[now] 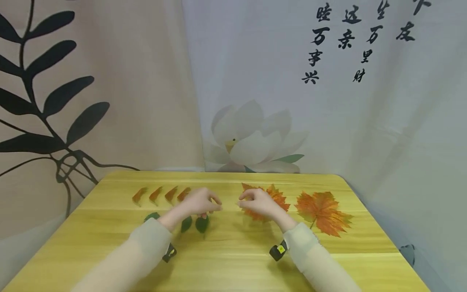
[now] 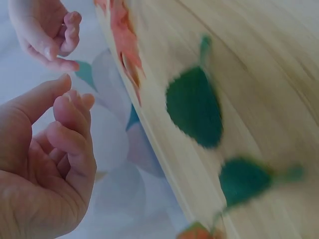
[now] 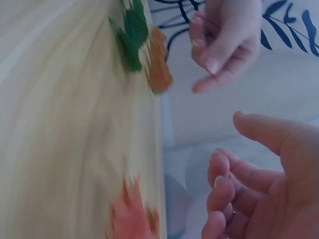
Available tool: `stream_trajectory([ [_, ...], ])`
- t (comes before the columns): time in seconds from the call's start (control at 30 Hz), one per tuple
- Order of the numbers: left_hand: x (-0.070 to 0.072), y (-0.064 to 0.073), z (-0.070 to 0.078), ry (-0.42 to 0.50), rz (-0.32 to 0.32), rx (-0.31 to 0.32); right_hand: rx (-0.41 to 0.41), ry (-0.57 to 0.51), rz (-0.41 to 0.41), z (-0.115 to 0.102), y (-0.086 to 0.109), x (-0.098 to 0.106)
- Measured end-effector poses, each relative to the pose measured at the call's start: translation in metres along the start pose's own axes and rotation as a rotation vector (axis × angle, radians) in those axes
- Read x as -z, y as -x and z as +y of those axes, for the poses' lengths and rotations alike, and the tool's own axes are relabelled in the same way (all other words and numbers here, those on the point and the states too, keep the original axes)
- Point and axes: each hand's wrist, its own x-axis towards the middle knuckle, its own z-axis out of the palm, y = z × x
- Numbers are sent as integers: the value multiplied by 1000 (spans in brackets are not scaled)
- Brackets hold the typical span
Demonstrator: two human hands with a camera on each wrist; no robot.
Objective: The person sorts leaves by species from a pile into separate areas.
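Observation:
Both hands hover over the table, facing each other with a gap between them. My left hand (image 1: 198, 201) is above the green leaves (image 1: 202, 224), its fingers loosely bent and holding nothing. In the left wrist view, the thumb of that left hand (image 2: 60, 159) is close to the fingertips. My right hand (image 1: 260, 201), also holding nothing, is over an orange maple leaf (image 1: 277, 196) and partly covers it. The right wrist view shows the thumb of this right hand (image 3: 264, 184) apart from its bent fingers. Another orange maple leaf (image 1: 323, 213) lies farther right.
Several small orange-brown leaves (image 1: 155, 195) lie in a row at the back left of the wooden table (image 1: 233, 267). One more green leaf (image 1: 151, 216) is half hidden behind the left forearm. A printed curtain (image 1: 251, 81) hangs behind the table's far edge.

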Motion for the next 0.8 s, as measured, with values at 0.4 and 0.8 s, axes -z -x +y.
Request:
stream_trajectory([
  [0.4,-39,-30,27,17,-10,-116,-145,-62,156,64,56,74],
  [0.8,-89,-63,73,57,-51,-193,-356,-229,345,129,99,112],
])
